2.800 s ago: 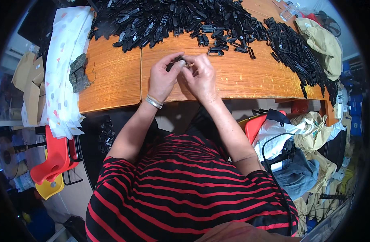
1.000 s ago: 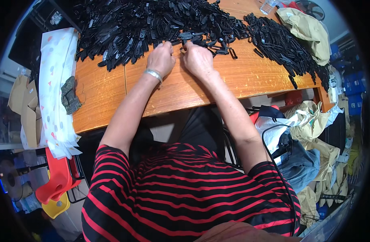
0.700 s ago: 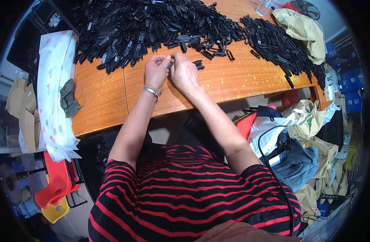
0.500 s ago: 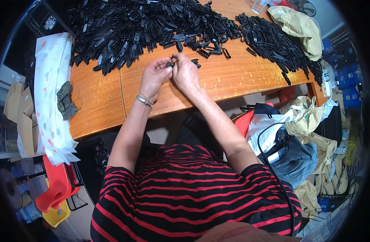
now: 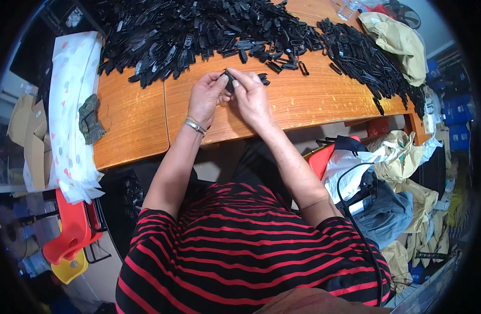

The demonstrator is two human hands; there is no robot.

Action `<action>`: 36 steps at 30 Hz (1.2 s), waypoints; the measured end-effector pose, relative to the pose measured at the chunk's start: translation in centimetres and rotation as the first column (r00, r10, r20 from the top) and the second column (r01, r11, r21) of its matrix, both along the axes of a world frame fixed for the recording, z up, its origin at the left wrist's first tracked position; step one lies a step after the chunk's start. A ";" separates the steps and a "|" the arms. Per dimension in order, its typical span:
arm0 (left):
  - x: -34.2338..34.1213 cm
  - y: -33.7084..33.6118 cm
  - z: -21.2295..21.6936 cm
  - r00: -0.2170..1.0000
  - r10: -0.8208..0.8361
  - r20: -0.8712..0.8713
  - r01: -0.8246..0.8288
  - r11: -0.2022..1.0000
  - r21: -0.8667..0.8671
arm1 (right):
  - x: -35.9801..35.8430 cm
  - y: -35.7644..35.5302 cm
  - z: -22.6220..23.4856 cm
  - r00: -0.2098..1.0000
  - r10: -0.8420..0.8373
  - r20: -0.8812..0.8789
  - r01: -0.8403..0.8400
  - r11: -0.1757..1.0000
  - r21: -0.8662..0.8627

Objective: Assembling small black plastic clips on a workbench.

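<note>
Both my hands meet over the wooden table (image 5: 138, 112), holding one small black plastic part (image 5: 230, 83) between them. My left hand (image 5: 206, 99) pinches it from the left with thumb and fingers. From the right, my right hand (image 5: 252, 99) grips the same part; the fingers partly cover it, so its exact shape is hidden. Just beyond my right hand lie a few dark pointed pieces (image 5: 264, 79). A big heap of black plastic pieces (image 5: 188, 36) spreads behind my hands, and a second pile of narrower black pieces (image 5: 366, 57) lies to the right.
White patterned sheets (image 5: 73, 115) cover the table's left end, with a dark knitted cloth (image 5: 90, 119) on them. A beige bag (image 5: 395, 44) and a clear bottle (image 5: 348, 10) stand at the far right. Red chairs (image 5: 70, 230) and bags of cloth (image 5: 382, 209) flank me below.
The black part has turned and shows more between my fingertips, with my right fingers now bent over its top. The whole view has shifted slightly.
</note>
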State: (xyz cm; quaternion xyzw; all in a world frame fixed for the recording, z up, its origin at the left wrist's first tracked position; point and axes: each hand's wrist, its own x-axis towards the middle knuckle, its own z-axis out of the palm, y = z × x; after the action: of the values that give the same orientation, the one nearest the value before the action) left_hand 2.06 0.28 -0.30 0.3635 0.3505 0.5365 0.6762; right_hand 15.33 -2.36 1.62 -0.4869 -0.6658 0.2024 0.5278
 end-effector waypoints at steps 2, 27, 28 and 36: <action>-0.2 0.1 -0.2 0.999 -0.029 0.030 0.028 0.999 0.043 | 0.4 -0.2 0.3 0.994 0.048 -0.095 -0.061 0.988 -0.139; 0.1 -1.9 0.3 0.999 0.033 -0.038 -0.026 0.987 0.159 | -0.4 -1.6 -0.3 0.996 -0.052 0.074 0.052 0.999 0.005; 0.1 -2.0 0.2 0.999 0.031 -0.038 -0.025 0.987 0.159 | -0.5 -1.8 -0.6 0.989 -0.065 0.131 0.063 0.998 0.017; 0.3 -2.7 1.8 0.992 -0.012 -0.125 0.044 0.965 0.257 | -1.8 -2.4 -1.7 0.992 -0.079 0.100 0.074 0.996 0.056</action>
State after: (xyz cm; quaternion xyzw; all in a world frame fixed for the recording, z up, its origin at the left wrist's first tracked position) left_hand 2.31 -2.47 1.47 0.4860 0.3128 0.5448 0.6076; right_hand 13.52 -4.78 -0.13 -0.5079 -0.6779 0.1396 0.5129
